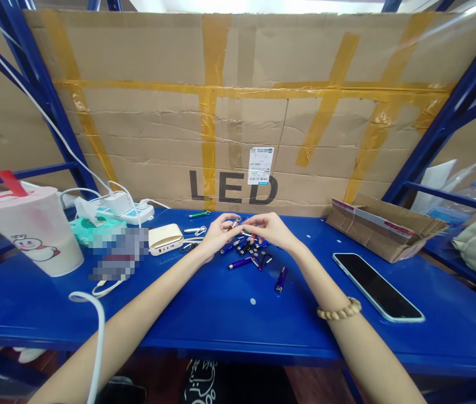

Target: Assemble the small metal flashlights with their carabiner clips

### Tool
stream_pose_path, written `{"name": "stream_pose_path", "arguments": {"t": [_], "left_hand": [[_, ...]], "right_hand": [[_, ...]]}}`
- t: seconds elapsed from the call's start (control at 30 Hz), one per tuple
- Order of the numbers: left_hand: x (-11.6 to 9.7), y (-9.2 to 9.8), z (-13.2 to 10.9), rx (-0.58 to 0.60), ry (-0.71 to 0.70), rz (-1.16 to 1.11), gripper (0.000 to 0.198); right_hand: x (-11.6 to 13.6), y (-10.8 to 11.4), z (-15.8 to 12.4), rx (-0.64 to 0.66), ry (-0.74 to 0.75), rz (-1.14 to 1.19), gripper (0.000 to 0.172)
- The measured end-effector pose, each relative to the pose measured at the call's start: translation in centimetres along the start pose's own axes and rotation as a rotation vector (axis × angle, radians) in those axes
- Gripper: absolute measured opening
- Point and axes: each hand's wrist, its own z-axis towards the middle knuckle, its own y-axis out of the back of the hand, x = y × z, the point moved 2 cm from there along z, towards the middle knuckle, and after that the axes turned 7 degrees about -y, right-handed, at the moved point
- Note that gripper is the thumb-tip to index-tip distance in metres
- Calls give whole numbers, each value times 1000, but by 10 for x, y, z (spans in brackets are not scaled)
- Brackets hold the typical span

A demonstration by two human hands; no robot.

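Observation:
My left hand [217, 234] is closed, its fingertips pinching a small keychain flashlight [234, 224] with a shiny end. Close beside it, my right hand [272, 229] has its fingers pressed together at the same spot; what they hold, if anything, I cannot make out. Below both hands lies a loose pile of small tube-shaped keychain flashlights, among them a purple one [240, 263] with a clip. Another purple flashlight [281, 279] lies apart, nearer the front. Behind my left hand are a green flashlight [199, 214] and a silver one [194, 230].
On the blue table [204, 320], a cream power bank [165, 239], a power strip [130, 213] and a large cup [38, 230] stand left. A phone [376, 286] and an open cardboard box [384, 227] lie right. A white cable [100, 336] crosses in front. Large cardboard [157, 134] closes the back.

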Motion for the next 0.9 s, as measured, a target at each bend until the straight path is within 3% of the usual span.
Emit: {"name": "stream_pose_path", "arguments": {"t": [0.17, 0.33, 0.43, 0.6, 0.9], "left_hand": [[0, 5, 3, -106, -21, -1, 45], [1, 11, 7, -175, -35, -28, 42], [1, 12, 8, -169, -28, -24, 38], [2, 14, 7, -127, -42, 57, 31], [6, 18, 10, -32, -206, 262, 27]], "right_hand": [[-4, -4, 1, 14, -2, -41, 41], [-4, -8, 1, -80, 269, -314, 38], [-2, -13, 0, -102, 385, -507, 33], [-5, -22, -1, -90, 400, -725, 25], [-8, -23, 1, -124, 410, -680, 19]]}}
